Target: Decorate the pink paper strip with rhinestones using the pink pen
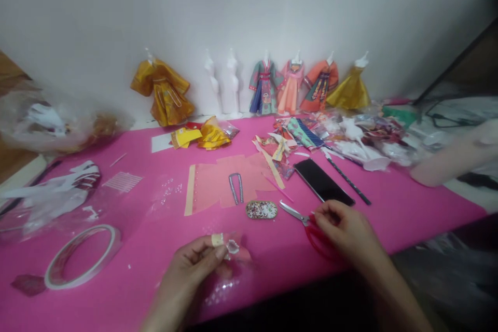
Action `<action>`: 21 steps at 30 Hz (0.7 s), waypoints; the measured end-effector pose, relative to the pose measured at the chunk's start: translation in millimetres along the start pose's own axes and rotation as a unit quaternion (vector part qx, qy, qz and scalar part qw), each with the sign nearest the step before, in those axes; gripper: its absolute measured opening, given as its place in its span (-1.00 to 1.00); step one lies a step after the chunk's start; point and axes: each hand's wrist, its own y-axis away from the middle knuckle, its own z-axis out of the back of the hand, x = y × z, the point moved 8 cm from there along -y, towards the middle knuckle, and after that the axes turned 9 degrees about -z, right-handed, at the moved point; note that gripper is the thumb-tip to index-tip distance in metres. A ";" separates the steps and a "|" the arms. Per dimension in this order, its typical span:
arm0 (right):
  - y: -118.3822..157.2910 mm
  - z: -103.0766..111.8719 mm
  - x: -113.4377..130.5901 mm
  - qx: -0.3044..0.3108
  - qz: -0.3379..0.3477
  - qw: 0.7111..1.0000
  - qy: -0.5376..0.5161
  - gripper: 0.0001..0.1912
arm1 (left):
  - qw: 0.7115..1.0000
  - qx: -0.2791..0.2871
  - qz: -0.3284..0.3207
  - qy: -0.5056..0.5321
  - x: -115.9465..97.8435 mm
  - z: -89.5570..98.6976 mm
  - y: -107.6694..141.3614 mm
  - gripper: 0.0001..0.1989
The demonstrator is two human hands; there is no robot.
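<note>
My left hand (pixel 202 259) pinches a small piece of pink and cream fabric (pixel 243 253) with a white beaded shape on it, low over the pink table (pixel 155 249). My right hand (pixel 336 223) is closed at the fingertips above the red handles of the scissors (pixel 295 212); what it pinches, if anything, is too small to make out. Between the hands and a little farther back lies an oval tin of beads (pixel 261 210). Behind the tin are a beaded U-shaped trim (pixel 236 188) and a flat pink garment piece (pixel 210 181).
A phone (pixel 324 181) lies behind my right hand. Tape (pixel 83 257) rests at the left. Dressed mini mannequins (pixel 266 85) stand along the wall, with fabric scraps (pixel 303 132) and plastic bags (pixel 358 140) before them. A pale cylindrical object (pixel 455 153) is at the right.
</note>
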 end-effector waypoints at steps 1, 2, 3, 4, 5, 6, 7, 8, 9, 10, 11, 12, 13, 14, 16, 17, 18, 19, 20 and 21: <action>-1.5 -1.3 -2.6 -0.004 -0.008 1.000 0.009 -0.83 | 1.000 -0.006 0.000 -0.008 0.2 1.8 -1.4 -0.82; -3.2 -2.4 -5.6 -0.008 -0.015 1.000 0.017 -0.84 | 1.000 -0.010 0.002 -0.013 0.8 2.9 -2.4 -0.81; -5.0 -3.5 -8.8 -0.011 -0.022 0.999 0.024 -0.85 | 1.000 -0.011 0.005 -0.013 1.8 3.1 -3.1 -0.81; -6.9 -4.5 -11.8 -0.014 -0.028 0.999 0.029 -0.86 | 1.000 -0.010 0.010 -0.010 3.4 2.3 -3.4 -0.80; -8.6 -5.6 -14.5 -0.016 -0.032 0.999 0.032 -0.87 | 1.000 -0.006 0.017 -0.002 5.3 0.7 -3.4 -0.80; -10.2 -6.8 -16.5 -0.016 -0.033 0.999 0.033 -0.88 | 1.000 -0.001 0.023 0.007 7.6 -1.6 -3.2 -0.80; -11.3 -8.3 -17.5 -0.014 -0.032 0.999 0.032 -0.88 | 0.999 0.004 0.029 0.017 9.9 -4.0 -2.8 -0.79; -12.1 -10.2 -17.5 -0.009 -0.029 0.999 0.029 -0.88 | 0.999 0.008 0.035 0.026 12.3 -6.4 -2.2 -0.79; -12.3 -12.5 -16.5 -0.001 -0.024 0.999 0.023 -0.87 | 0.998 0.012 0.042 0.036 14.5 -8.6 -1.7 -0.78; -11.9 -15.1 -14.6 0.009 -0.017 1.000 0.015 -0.86 | 0.998 0.015 0.046 0.044 16.3 -10.6 -1.2 -0.78; -11.1 -17.9 -12.1 0.020 -0.011 1.000 0.007 -0.85 | 0.997 0.018 0.050 0.050 17.6 -12.2 -0.9 -0.79; -9.9 -20.9 -9.1 0.032 -0.005 0.999 -0.002 -0.84 | 0.997 0.021 0.051 0.054 18.2 -13.7 -0.7 -0.79; -8.4 -23.9 -6.0 0.043 0.000 0.999 -0.010 -0.84 | 0.997 0.025 0.051 0.056 18.3 -15.0 -0.7 -0.80; -6.8 -26.8 -2.9 0.055 0.005 0.998 -0.018 -0.84 | 0.996 0.029 0.052 0.059 18.2 -16.0 -0.7 -0.80; -3.8 -32.3 2.3 0.076 0.012 0.997 -0.031 -0.85 | 0.996 0.037 0.049 0.064 17.6 -17.4 -0.9 -0.79; -2.6 -34.6 4.3 0.084 0.015 0.996 -0.036 -0.86 | 0.996 0.040 0.046 0.066 17.4 -17.9 -1.0 -0.78; -1.5 -36.6 5.9 0.092 0.017 0.995 -0.040 -0.87 | 0.996 0.045 0.043 0.068 17.4 -18.5 -1.1 -0.78; -0.4 -38.2 7.3 0.099 0.019 0.994 -0.044 -0.87 | 0.995 0.051 0.041 0.070 17.7 -19.3 -1.1 -0.78; 0.9 -39.6 8.8 0.106 0.021 0.993 -0.049 -0.88 | 0.995 0.056 0.039 0.074 18.3 -20.1 -0.9 -0.78; 2.6 -40.8 10.7 0.113 0.024 0.992 -0.055 -0.88 | 0.994 0.059 0.040 0.081 19.5 -20.8 -0.6 -0.78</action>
